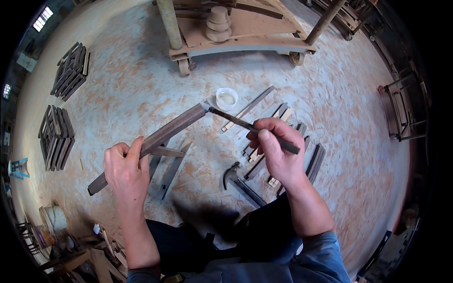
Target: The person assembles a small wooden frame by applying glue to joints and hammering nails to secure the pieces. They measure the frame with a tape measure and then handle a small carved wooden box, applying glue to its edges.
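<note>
The left hand [126, 170] is wrapped tight around a long dark wood bar [151, 144], lifting it at a slant above the floor [141, 80]. The right hand [277, 151] grips a thin brush [250, 127], and its tip touches the bar's top end. A small white cup [226, 98] (with pale stuff inside) sits just past that end. A hammer [236, 181] lies near the knees, beside loose wood strips [264, 155].

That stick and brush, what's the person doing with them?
The left hand holds a long dark wooden stick up at a slant. The right hand holds a thin brush, its tip touching the stick's far end. A small white cup sits on the floor just beyond. A hammer and more wood pieces lie nearby.
</note>
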Available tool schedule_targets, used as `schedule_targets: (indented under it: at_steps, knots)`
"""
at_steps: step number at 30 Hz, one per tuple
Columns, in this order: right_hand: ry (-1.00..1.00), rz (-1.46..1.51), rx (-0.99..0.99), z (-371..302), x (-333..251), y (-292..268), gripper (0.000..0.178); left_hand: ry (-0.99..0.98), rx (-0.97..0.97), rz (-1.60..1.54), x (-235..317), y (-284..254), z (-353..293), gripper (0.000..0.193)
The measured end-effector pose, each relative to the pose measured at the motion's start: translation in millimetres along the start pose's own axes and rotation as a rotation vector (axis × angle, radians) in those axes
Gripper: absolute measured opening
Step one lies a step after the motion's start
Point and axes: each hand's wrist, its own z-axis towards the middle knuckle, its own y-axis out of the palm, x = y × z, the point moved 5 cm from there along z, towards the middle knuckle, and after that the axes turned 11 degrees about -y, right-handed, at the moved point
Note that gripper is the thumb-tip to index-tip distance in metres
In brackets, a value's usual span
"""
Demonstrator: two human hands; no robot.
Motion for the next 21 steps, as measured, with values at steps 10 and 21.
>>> schedule_targets:
  at_steps: [10,21]
  knots:
    - [-0.043,-0.09,-0.011,3,0,-3,0.015,-0.022,0.006,0.022,-9,7,-1,0.034]
    - [-0.152,0.256,0.117,-4,-11,-17,0.014,0.143,0.021,0.037,-7,-17,-4,0.039]
